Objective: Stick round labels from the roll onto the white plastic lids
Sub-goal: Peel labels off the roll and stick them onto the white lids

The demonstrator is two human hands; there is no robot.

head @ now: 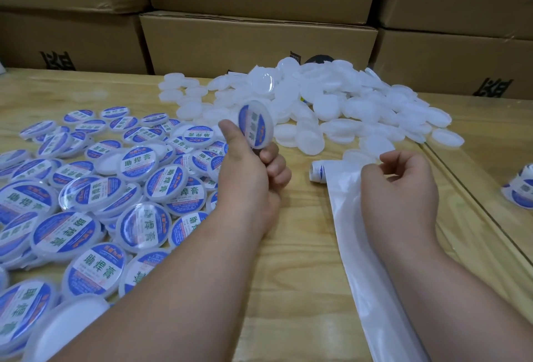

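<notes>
Head: labelled lid [256, 124] held on edge.

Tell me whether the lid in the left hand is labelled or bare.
Labelled. The lid gripped by the left hand shows a blue and white round sticker with green characters across its face.

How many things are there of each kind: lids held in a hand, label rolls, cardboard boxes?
Held lid: 1
Rolls: 2
Boxes: 6
Total: 9
</notes>
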